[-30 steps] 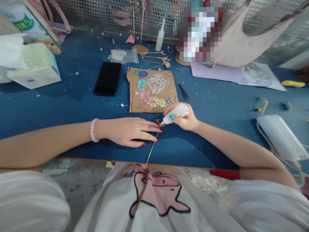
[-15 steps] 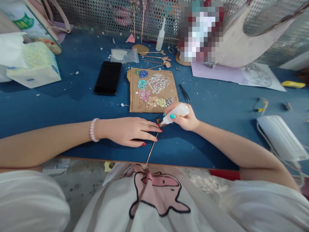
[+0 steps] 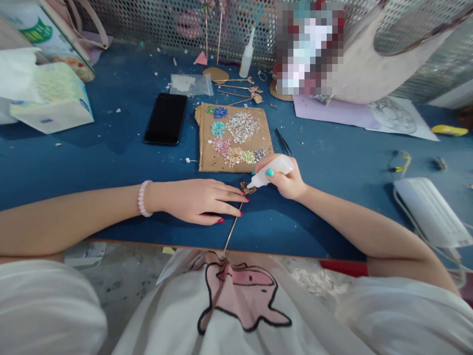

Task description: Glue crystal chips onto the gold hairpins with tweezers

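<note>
My right hand (image 3: 286,180) is closed round a white squeeze glue bottle (image 3: 275,169), tilted with its nozzle pointing down to the left. The nozzle tip meets or nearly meets the ornate gold-coloured head of a hair stick (image 3: 233,228). The stick lies slanted on the table, its thin shaft reaching the front edge. My left hand (image 3: 201,199) rests palm down, fingers stretched out, with the fingertips on the shaft just below the head. Beyond both hands is a cardboard piece (image 3: 207,165) bearing small heaps of coloured rhinestones (image 3: 242,126).
Tweezers (image 3: 284,142) lie right of the cardboard, a black phone (image 3: 166,119) left of it. Behind are several hair sticks (image 3: 240,88), a plastic bag (image 3: 190,85) and another upright glue bottle (image 3: 247,53). A tissue pack (image 3: 55,98) stands left; a white power bank-like box (image 3: 430,212) lies right.
The glue bottle in my right hand has shifted slightly right and up, and its nozzle has moved from the shaft side onto the ornate head. My left hand stays put.
</note>
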